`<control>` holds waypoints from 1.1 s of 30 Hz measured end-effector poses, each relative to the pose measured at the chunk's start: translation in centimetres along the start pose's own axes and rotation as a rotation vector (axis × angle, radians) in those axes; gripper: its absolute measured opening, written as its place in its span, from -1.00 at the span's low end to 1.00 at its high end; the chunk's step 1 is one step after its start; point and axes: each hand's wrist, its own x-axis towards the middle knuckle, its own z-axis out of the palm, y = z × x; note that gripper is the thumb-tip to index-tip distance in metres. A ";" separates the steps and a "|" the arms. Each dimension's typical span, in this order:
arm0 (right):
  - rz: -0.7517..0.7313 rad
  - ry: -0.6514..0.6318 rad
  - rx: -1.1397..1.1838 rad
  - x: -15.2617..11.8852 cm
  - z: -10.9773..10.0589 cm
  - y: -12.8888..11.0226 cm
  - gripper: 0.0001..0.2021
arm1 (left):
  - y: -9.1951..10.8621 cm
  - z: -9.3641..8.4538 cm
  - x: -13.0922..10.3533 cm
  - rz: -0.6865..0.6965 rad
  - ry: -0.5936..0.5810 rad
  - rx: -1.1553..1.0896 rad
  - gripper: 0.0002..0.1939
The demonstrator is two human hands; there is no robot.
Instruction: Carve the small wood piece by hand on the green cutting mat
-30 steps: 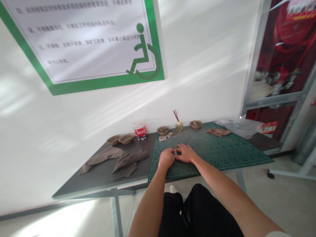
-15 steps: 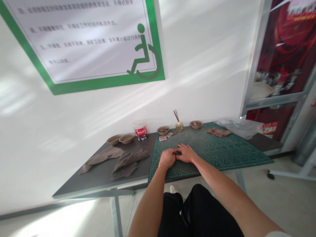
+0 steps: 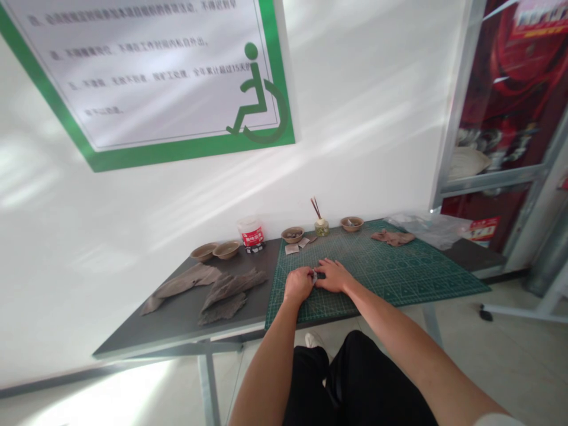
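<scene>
My left hand [image 3: 299,284] rests on the green cutting mat [image 3: 377,266], its fingers curled closed at the edge of a small grey-and-dark piece [image 3: 316,276]. My right hand [image 3: 333,276] lies just to the right, with thumb and fingertips bent around the same piece. What the piece is cannot be made out; the fingers cover most of it. Beyond the hands, small pale squares [image 3: 291,249] lie near a brown bowl [image 3: 293,235] that contains small items.
Crumpled grey-brown cloths [image 3: 231,290] lie on the dark table [image 3: 177,325] at left. Two bowls [image 3: 226,249] and a red-labelled tub [image 3: 252,232] stand by the wall. Farther right are a reed diffuser [image 3: 322,226], another bowl [image 3: 352,223], a brown cloth [image 3: 393,238] and clear plastic [image 3: 437,228].
My fingers have parted slightly, so more of the small grey-and-dark piece shows between my hands. The things on the table have stayed put.
</scene>
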 end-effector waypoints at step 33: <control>0.007 -0.006 0.010 -0.3 -0.5 -0.3 -0.46 | 0.5 -0.2 -0.3 0.022 -0.054 -0.067 -0.66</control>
